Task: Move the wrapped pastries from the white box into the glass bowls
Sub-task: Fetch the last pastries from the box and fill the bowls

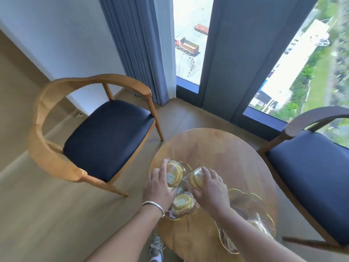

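A glass bowl point(190, 212) with a wavy gold rim stands on the left of the round wooden table point(213, 148) and holds three yellow wrapped pastries. My left hand point(160, 188) presses on the far-left pastry point(174, 175). My right hand point(211, 186) grips the far-right pastry point(196, 179), tilted on its edge. A third pastry point(182, 203) lies flat at the bowl's near side. A second glass bowl point(251, 205) stands to the right, partly behind my right forearm, with a wrapped pastry point(258, 225) in it. No white box is in view.
A light wooden armchair point(94, 133) with a dark blue seat stands left of the table. A darker armchair point(311, 167) stands on the right. Beyond the table are blue curtains point(139, 44) and floor-length windows. My shoe point(156, 246) shows below the table edge.
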